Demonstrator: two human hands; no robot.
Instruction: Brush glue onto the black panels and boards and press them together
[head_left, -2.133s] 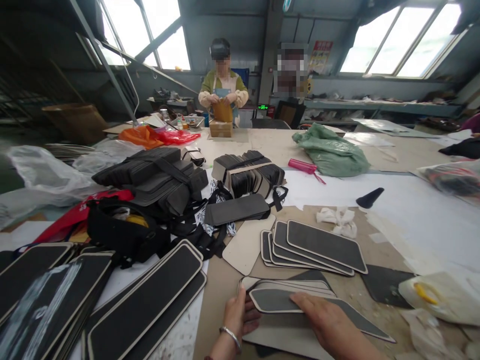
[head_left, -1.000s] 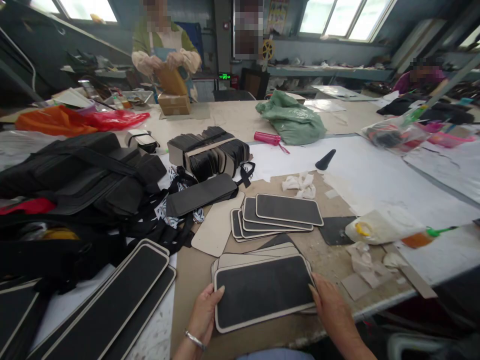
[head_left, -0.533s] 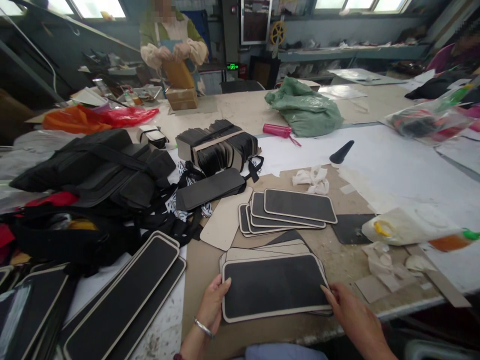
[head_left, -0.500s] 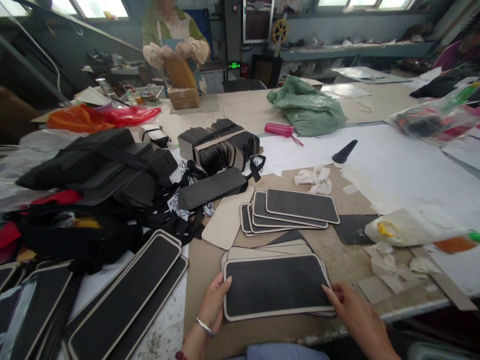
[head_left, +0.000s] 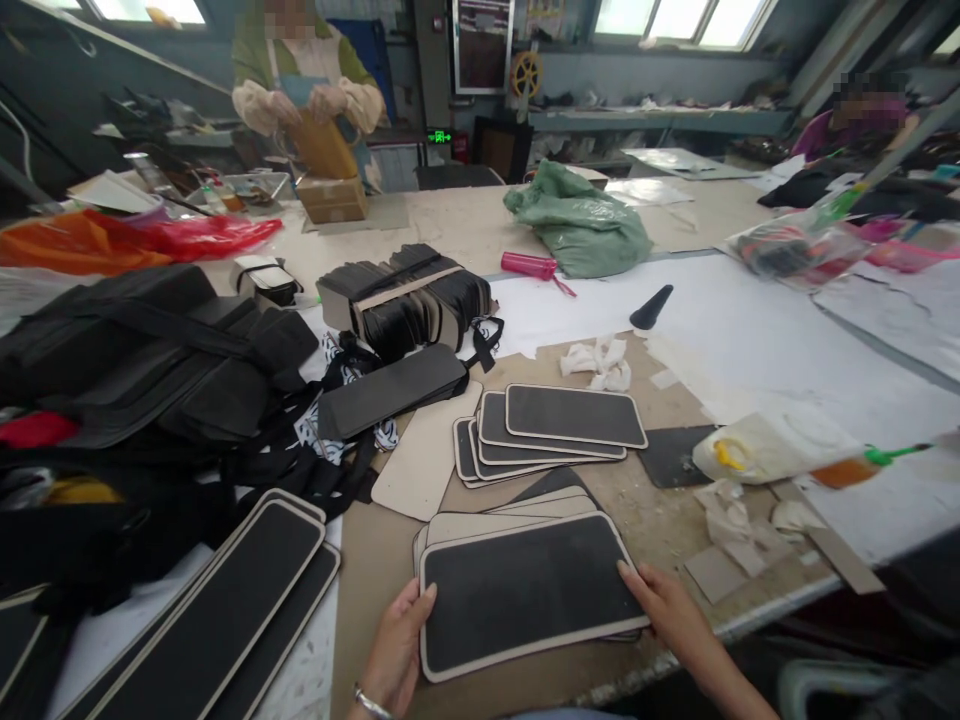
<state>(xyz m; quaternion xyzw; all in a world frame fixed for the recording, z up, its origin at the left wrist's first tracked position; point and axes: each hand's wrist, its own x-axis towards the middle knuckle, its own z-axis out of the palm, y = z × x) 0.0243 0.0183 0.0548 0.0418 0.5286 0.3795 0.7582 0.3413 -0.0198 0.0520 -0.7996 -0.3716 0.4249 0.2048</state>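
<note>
A black rectangular panel with a beige border (head_left: pixel 529 595) is held between my hands, low in the centre. My left hand (head_left: pixel 397 640) grips its left edge, thumb on top. My right hand (head_left: pixel 667 605) pinches its right edge. Under and behind it lies a stack of beige-faced panels (head_left: pixel 510 510). Farther back is a fanned pile of black bordered panels (head_left: pixel 574 415), beside a single beige panel (head_left: pixel 424 455). More long bordered panels (head_left: pixel 225 600) lie at the lower left.
A strapped bundle of black pieces (head_left: pixel 409 300) and dark bags (head_left: pixel 142 350) cover the left. A plastic bottle (head_left: pixel 780 445) lies right, near paper scraps (head_left: pixel 739 530). Behind are a green bag (head_left: pixel 581 220) and a person (head_left: pixel 307 80) across the table.
The view has turned right, so most things appear farther left. The held panel's right side now sits higher than its left, tilting it more. Both hands keep hold of it.
</note>
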